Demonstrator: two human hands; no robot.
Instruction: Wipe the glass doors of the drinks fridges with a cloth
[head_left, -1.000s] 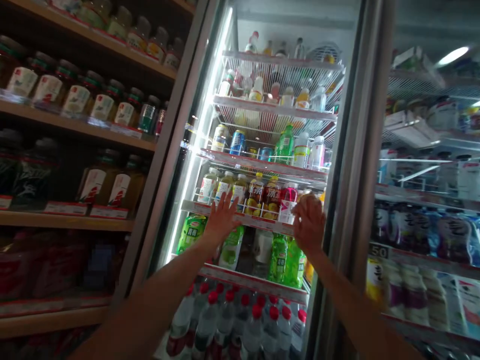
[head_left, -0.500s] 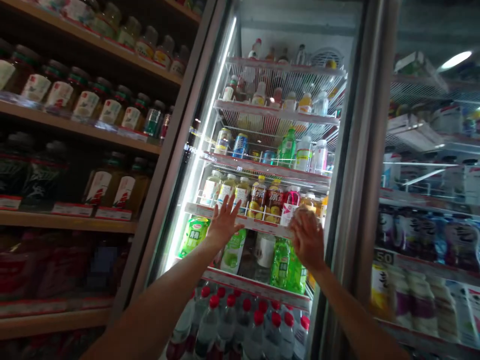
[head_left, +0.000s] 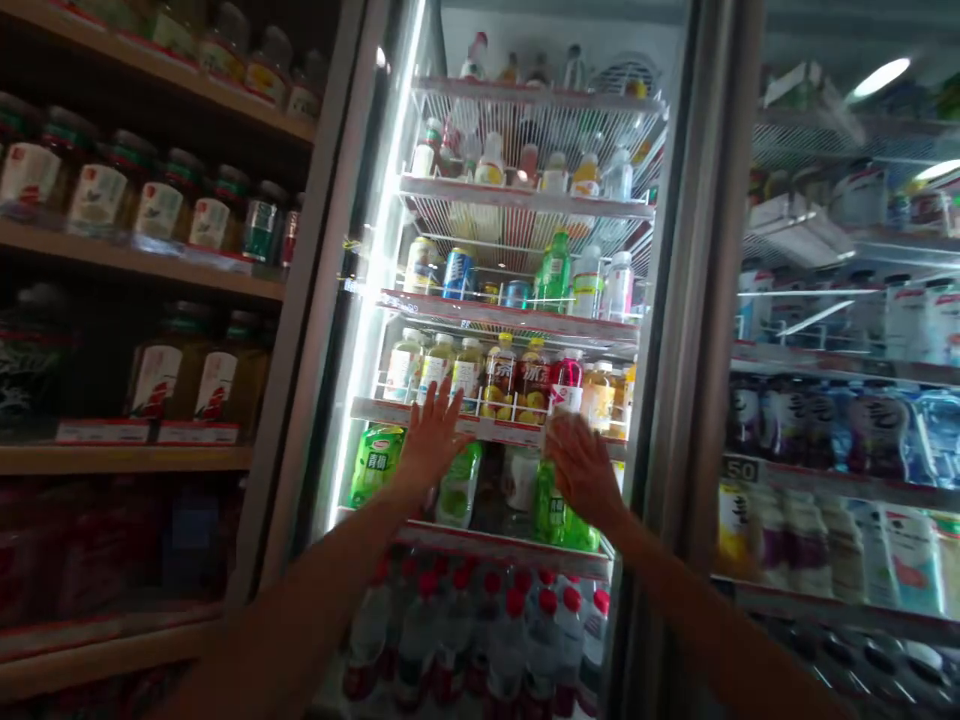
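My left hand (head_left: 429, 445) is raised before a lit drinks fridge (head_left: 487, 432), its fingers spread and nothing in it. It overlaps the shelf edge below a row of pale-labelled bottles (head_left: 466, 370). To the right, my right hand (head_left: 583, 468) is smeared by motion, so its finger positions are unclear. It appears in front of green bottles (head_left: 551, 505), just under a pink-red bottle (head_left: 566, 382). Whether either hand touches anything cannot be made out. Bottles with dark tea labels (head_left: 499, 375) stand between the two hands' columns.
Red-capped bottles (head_left: 514, 610) crowd the fridge bottom. A metal door frame (head_left: 694, 300) rises at the right, with another stocked fridge (head_left: 832, 470) beyond. Wooden shelves (head_left: 135, 455) with bottles and jars fill the left. Bright reflections suggest glass.
My right hand has shifted left, closer to my left hand. My left hand stays spread, now slightly lower. The whole view has shifted, with the fridge further left.
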